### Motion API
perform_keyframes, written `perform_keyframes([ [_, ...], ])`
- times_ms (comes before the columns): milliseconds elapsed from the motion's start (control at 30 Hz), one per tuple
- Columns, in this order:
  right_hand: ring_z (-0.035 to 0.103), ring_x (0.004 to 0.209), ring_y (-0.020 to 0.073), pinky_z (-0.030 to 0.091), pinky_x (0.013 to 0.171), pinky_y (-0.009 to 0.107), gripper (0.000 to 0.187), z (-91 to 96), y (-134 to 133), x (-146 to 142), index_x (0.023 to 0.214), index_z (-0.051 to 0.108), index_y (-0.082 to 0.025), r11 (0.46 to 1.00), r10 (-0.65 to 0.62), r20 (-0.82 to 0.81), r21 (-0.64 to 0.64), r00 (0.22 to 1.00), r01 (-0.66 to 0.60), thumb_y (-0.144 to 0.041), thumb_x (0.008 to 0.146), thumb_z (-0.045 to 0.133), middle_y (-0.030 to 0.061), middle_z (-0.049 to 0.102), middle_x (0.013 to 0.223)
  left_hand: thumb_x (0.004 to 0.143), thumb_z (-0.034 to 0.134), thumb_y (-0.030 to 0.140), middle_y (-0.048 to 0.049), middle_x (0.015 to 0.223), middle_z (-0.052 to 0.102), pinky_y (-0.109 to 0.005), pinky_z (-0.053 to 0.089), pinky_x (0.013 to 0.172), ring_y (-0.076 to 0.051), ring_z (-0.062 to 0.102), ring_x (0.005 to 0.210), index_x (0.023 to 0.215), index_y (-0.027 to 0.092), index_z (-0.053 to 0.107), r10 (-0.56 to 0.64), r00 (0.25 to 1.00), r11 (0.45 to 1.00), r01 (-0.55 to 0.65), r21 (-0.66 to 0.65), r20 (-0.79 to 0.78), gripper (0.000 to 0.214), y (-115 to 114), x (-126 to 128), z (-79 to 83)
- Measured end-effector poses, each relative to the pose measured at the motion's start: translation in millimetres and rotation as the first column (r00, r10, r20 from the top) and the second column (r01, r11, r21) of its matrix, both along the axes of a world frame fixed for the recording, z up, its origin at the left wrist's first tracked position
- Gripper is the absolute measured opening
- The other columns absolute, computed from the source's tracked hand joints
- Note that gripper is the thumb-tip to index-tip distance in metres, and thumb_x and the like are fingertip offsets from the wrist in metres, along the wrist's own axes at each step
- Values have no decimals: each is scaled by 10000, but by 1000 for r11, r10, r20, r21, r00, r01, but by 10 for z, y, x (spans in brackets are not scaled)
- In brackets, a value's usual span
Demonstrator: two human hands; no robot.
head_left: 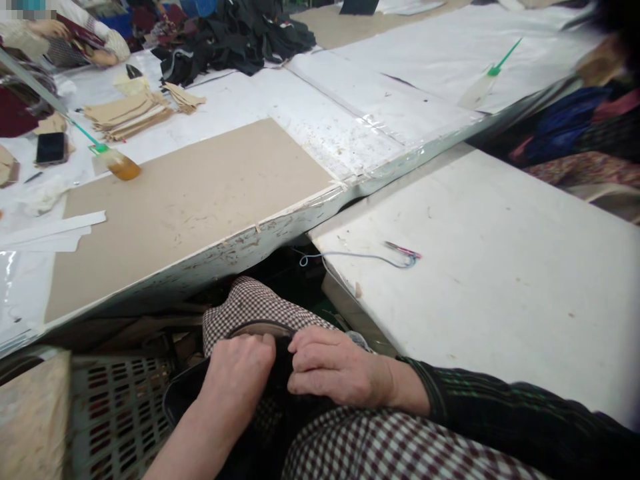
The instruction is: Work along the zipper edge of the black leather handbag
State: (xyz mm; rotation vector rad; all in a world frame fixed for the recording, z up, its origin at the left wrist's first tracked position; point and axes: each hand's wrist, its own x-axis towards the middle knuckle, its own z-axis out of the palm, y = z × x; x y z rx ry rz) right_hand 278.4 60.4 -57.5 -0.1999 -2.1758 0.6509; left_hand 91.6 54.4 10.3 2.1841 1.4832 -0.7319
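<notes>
A dark piece of material [283, 367] with a black-edged curved rim and a tan patch lies over my lap. My left hand [245, 363] is closed on it, fingers curled down and thumb side toward the middle. Just to the right, my right hand [335, 363] is closed on the same piece, its fingers bent inward. Only a narrow gap separates the two hands. Much of the piece is hidden under my hands, so its exact kind does not show. Beneath it is a brown-and-white checked cloth [350, 440] covering my legs.
Left of my lap stands a grey plastic basket [120, 400]. A white side table [490, 280] carries small thread snips [403, 250] on a cord. On the long table lie a tan board [200, 200], a glue bottle [120, 163], a phone [51, 148] and black pieces [240, 33]. A co-worker's hands [103, 58] show far left.
</notes>
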Motion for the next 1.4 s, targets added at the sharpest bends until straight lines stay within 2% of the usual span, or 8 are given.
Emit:
perform_keyframes([
  [167, 514, 890, 143, 484, 797, 303, 94, 60, 12, 102, 973, 636, -100, 993, -104, 70, -43, 992, 107, -89, 923, 558, 64, 591, 889, 908, 355, 112, -101, 916, 733, -517, 576, 693, -343, 710, 836, 951, 186, 648, 12, 998, 1000, -14, 27, 58, 305, -7, -109, -77],
  [233, 501, 896, 142, 466, 825, 326, 60, 76, 9, 85, 967, 611, -120, 985, -158, 99, -54, 982, 164, -137, 909, 612, 53, 579, 895, 910, 348, 112, -96, 904, 733, -529, 572, 691, -353, 709, 829, 949, 186, 643, 23, 998, 999, -25, 21, 63, 307, -15, -133, -69],
  [333, 483, 1015, 161, 460, 908, 346, 181, 66, -5, 35, 1057, 570, -123, 967, -211, 170, -108, 963, 231, -201, 909, 641, 79, 559, 1024, 925, 327, 120, -100, 887, 731, -504, 573, 700, -336, 714, 827, 949, 178, 630, 32, 996, 999, -34, 28, 83, 309, -42, -155, -35],
  [467, 458, 1128, 157, 464, 945, 294, 201, 42, -10, 5, 1108, 554, -148, 945, -169, 282, -224, 944, 237, -224, 930, 609, 86, 492, 1196, 934, 329, 137, -110, 879, 730, -491, 569, 702, -330, 716, 819, 959, 172, 641, 39, 997, 999, -41, 26, 67, 315, -72, -167, -18],
  [667, 468, 1010, 117, 460, 848, 237, 137, 64, 12, 19, 1075, 621, -217, 944, -103, 453, -235, 886, 230, -263, 957, 567, 36, 478, 1183, 945, 361, 193, -88, 888, 735, -503, 566, 719, -337, 716, 834, 923, 197, 651, 71, 992, 997, -75, 29, 107, 291, -50, -179, -20],
  [800, 479, 964, 116, 433, 787, 233, 53, 26, 1, 15, 962, 617, -176, 966, -131, 342, -168, 930, 198, -171, 930, 576, 25, 531, 1079, 935, 374, 195, -67, 884, 738, -521, 561, 729, -349, 714, 857, 938, 230, 660, 80, 987, 996, -84, 22, 136, 288, -54, -194, -6],
  [1033, 498, 992, 169, 475, 867, 318, 149, -43, 8, 12, 937, 627, -103, 996, -35, 178, -78, 983, 50, -112, 963, 481, 75, 596, 1012, 948, 292, 207, -123, 795, 723, -519, 550, 660, -360, 706, 757, 831, 179, 659, 99, 994, 992, -103, 76, 52, 386, -100, -146, -59],
  [1400, 510, 979, 174, 493, 868, 317, 100, -102, 76, -40, 906, 645, -79, 998, -44, 103, -38, 994, 48, -100, 931, 550, 91, 589, 952, 947, 295, 218, -120, 807, 723, -508, 551, 669, -356, 709, 772, 832, 183, 655, 114, 992, 989, -118, 87, 58, 381, -29, -174, -108],
])
